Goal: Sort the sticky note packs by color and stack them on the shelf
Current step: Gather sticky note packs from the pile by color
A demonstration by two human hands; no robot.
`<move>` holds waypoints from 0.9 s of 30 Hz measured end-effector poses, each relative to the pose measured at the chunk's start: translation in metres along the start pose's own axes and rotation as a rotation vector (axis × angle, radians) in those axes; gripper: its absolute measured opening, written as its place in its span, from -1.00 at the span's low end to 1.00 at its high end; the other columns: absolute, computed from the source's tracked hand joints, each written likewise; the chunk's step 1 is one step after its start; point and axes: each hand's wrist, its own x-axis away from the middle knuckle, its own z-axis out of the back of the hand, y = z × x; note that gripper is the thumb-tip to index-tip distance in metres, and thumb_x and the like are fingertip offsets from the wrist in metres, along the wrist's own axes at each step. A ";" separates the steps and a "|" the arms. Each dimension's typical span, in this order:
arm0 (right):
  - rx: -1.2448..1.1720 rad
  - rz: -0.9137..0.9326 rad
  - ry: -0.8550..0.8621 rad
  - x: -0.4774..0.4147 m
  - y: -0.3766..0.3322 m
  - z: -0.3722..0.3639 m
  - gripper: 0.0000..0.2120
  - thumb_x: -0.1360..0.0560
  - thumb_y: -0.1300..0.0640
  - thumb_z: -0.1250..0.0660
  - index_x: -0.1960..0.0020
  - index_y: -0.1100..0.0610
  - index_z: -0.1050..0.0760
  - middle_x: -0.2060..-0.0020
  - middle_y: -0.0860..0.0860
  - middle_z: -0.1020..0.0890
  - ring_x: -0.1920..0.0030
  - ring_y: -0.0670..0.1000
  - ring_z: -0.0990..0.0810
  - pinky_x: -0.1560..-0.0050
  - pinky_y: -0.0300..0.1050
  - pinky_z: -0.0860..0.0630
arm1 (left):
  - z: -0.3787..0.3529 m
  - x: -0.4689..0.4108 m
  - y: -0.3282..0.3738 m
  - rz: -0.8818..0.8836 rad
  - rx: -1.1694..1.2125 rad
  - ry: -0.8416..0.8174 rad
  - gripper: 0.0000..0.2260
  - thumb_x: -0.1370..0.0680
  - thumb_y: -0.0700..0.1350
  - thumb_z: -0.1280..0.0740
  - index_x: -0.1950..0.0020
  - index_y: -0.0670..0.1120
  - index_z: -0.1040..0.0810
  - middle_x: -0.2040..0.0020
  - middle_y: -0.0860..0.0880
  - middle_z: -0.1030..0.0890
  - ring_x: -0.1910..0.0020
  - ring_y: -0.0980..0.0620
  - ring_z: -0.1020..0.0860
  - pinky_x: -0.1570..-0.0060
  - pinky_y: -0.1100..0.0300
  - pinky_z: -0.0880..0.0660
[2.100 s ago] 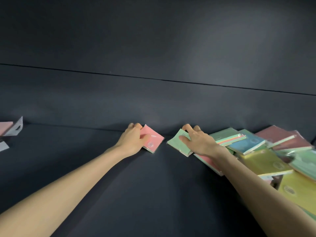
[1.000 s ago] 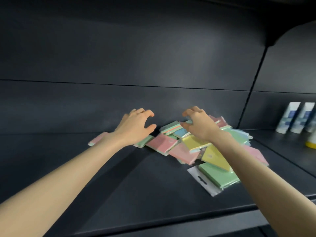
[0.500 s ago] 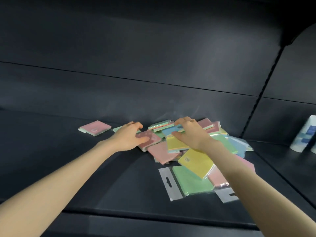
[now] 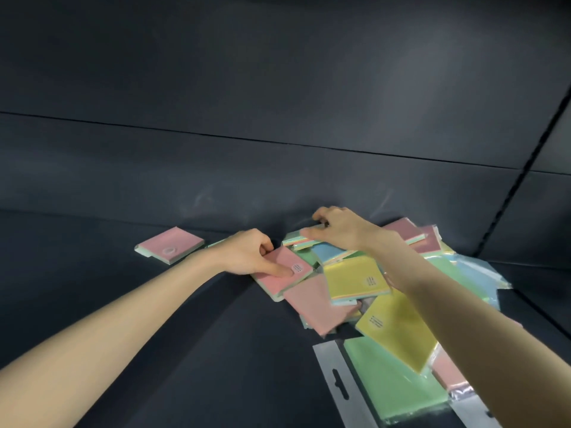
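A heap of sticky note packs [image 4: 358, 282] in pink, yellow, green and blue lies on the dark shelf [image 4: 185, 350], right of centre. My left hand [image 4: 247, 253] grips a pink pack [image 4: 285, 274] at the heap's left edge, thumb pressed on its top. My right hand [image 4: 336, 227] is closed on a thin pack with a green top [image 4: 304, 239] at the back of the heap. One pink pack [image 4: 170, 244] lies alone to the left, and a green pack edge [image 4: 216, 242] peeks out behind my left wrist.
The shelf's dark back wall [image 4: 278, 168] rises right behind the heap. A vertical divider post [image 4: 522, 174] stands at the right. A large green pack in a clear hang-tab sleeve [image 4: 392, 387] lies nearest the shelf's front.
Both hands came back from the left to the heap. The left hand closed on a pink pack and the right hand on a thin pack at the back. The view moved closer.
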 end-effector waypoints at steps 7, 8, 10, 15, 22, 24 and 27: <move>0.046 -0.018 -0.162 -0.003 0.006 0.011 -0.47 -0.46 -0.16 -0.34 -0.36 0.00 -0.39 -0.23 -0.05 -0.27 -0.34 -0.02 -0.22 -0.41 -0.02 -0.22 | 0.001 -0.007 0.001 -0.024 0.077 -0.057 -0.52 -0.23 0.23 -0.54 0.03 0.00 -0.50 0.09 -0.02 -0.61 0.35 0.04 -0.46 0.49 0.19 -0.31; 0.027 -0.021 -0.182 -0.001 0.008 0.012 -0.49 -0.46 -0.15 -0.34 -0.35 -0.02 -0.38 -0.22 -0.06 -0.27 -0.31 -0.04 -0.22 -0.40 -0.06 -0.22 | 0.001 -0.007 0.002 -0.027 0.063 -0.062 -0.51 -0.22 0.24 -0.54 0.04 0.00 -0.49 0.11 -0.03 -0.61 0.39 0.03 -0.44 0.50 0.19 -0.30; -0.002 -0.025 -0.206 0.002 0.009 0.013 -0.52 -0.45 -0.14 -0.36 -0.31 -0.08 -0.36 -0.18 -0.07 -0.33 -0.23 -0.06 -0.31 -0.27 -0.13 -0.29 | 0.001 -0.007 0.003 -0.033 0.024 -0.061 -0.46 -0.16 0.31 -0.51 0.06 0.01 -0.48 0.12 -0.04 -0.62 0.39 -0.01 -0.46 0.47 0.11 -0.36; -0.067 0.000 -0.178 0.011 0.009 0.019 -0.53 -0.42 -0.05 -0.43 -0.25 0.01 -0.35 -0.02 -0.06 -0.42 0.01 -0.09 -0.43 0.04 -0.21 -0.37 | -0.002 -0.005 0.006 -0.051 0.007 -0.024 -0.40 -0.07 0.35 -0.49 0.09 0.01 -0.48 0.14 0.03 -0.62 0.15 -0.01 -0.60 0.17 -0.04 -0.56; -0.109 0.034 -0.051 0.028 0.004 0.024 -0.34 -0.32 0.07 -0.54 -0.32 0.10 -0.31 -0.20 0.01 -0.26 -0.03 -0.06 -0.45 0.09 -0.29 -0.50 | -0.004 0.009 0.010 -0.054 0.114 0.099 -0.49 -0.24 0.13 -0.58 0.02 -0.05 -0.43 0.13 0.03 -0.60 0.19 0.10 -0.54 0.26 0.19 -0.44; -0.164 0.050 0.007 0.034 0.003 0.026 -0.42 -0.31 0.12 -0.54 -0.21 0.10 -0.31 -0.11 0.00 -0.31 0.13 -0.12 -0.46 0.33 -0.37 -0.43 | -0.005 0.015 0.011 -0.040 0.159 0.143 -0.49 -0.24 0.09 -0.59 0.00 -0.06 -0.43 0.11 0.00 -0.64 0.11 0.04 -0.58 0.14 0.09 -0.51; -0.235 0.067 0.093 0.042 0.002 0.027 -0.50 -0.33 0.16 -0.52 -0.12 0.11 -0.30 0.05 0.00 -0.45 0.22 -0.10 -0.46 0.36 -0.25 -0.42 | -0.005 0.027 0.013 -0.048 0.225 0.245 -0.49 -0.23 0.01 -0.61 -0.01 -0.09 -0.44 0.12 -0.02 -0.67 0.06 -0.01 -0.60 0.04 -0.02 -0.54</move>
